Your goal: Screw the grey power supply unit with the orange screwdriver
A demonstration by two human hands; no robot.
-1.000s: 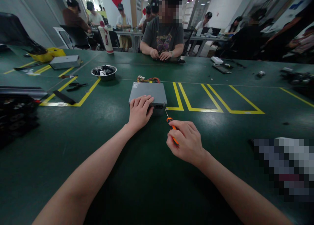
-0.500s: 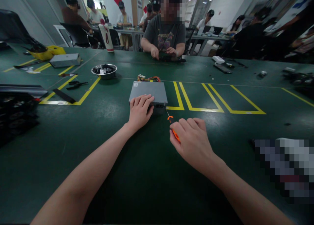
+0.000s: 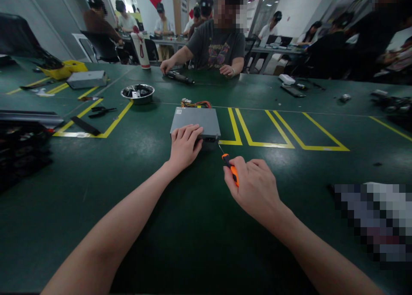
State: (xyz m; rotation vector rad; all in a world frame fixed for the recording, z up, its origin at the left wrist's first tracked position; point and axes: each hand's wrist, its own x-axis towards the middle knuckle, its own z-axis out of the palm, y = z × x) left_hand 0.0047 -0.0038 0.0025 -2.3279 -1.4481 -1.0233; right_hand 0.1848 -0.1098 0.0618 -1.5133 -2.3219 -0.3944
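A grey metal computer power supply (image 3: 196, 118) lies flat on the green table, its colored wires (image 3: 198, 103) coming out at the far side. My left hand (image 3: 186, 144) grips its near edge, fingers over the top and thumb by the front face. In my right hand (image 3: 254, 179) is an orange and black screwdriver (image 3: 232, 168), with the fingers closed around its handle. The screwdriver's thin shaft points up and left to the near right corner of the power supply. Whether the tip sits in a screw is too small to tell.
A steel bowl (image 3: 137, 98) of small parts stands behind on the left. Farther left are a grey metal box (image 3: 86, 79) and a yellow tray (image 3: 59, 71). Dark hardware (image 3: 22, 149) is stacked at the left edge. Across the table sits a person (image 3: 219, 46) with a dark tool (image 3: 180, 77).
My right hand has shifted its grip slightly, showing more of the screwdriver handle. My left hand stays on the power supply. The person opposite has moved an arm and the dark tool toward the left.
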